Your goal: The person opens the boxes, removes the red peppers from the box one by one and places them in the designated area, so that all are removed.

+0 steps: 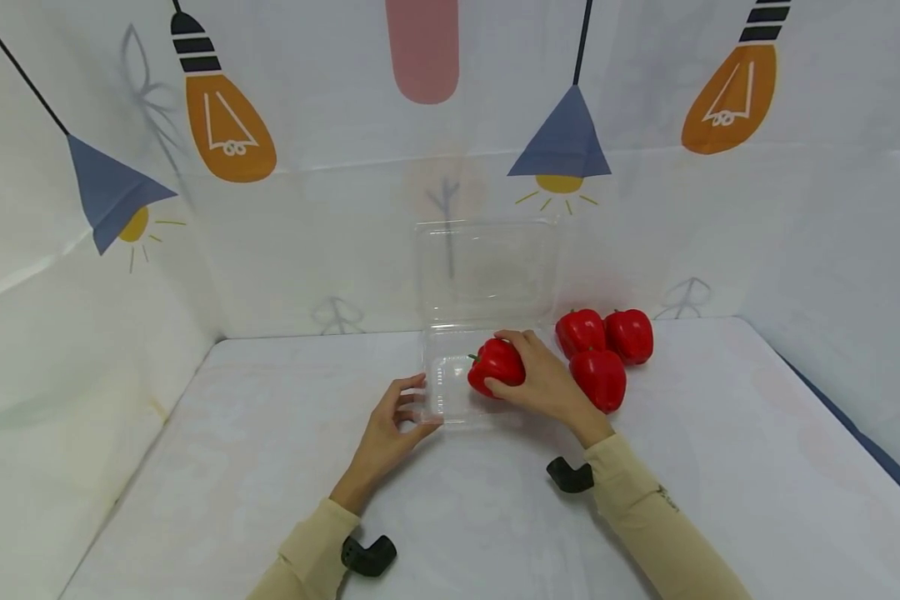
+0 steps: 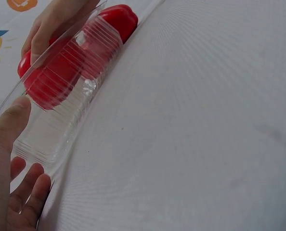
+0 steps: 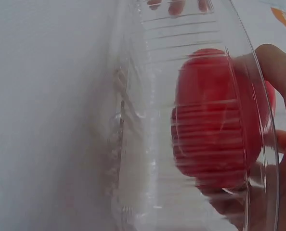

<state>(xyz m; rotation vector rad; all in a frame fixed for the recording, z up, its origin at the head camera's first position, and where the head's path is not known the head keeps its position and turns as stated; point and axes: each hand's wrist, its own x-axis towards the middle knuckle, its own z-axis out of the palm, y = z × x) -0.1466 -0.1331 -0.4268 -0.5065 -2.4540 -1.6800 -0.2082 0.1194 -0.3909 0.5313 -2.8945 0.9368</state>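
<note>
A clear plastic clamshell container [image 1: 448,392] lies with its lid [image 1: 487,271] raised at the back. My right hand [image 1: 537,379] grips a red bell pepper [image 1: 497,363] between thumb and fingers, over the container's base. Through the clear wall in the right wrist view, the pepper [image 3: 208,115] sits inside the rim, tilted; whether it touches the floor I cannot tell. At the container's left side, my left hand [image 1: 390,423] rests its fingertips against the wall, thumb at the near corner. In the left wrist view its thumb [image 2: 13,120] is by the rim.
Three more red bell peppers cluster right of the container: one at the back left [image 1: 581,332], one at the back right [image 1: 630,336], one in front [image 1: 598,379]. A white table [image 1: 292,433] lies beneath, with a printed curtain [image 1: 330,233] behind it.
</note>
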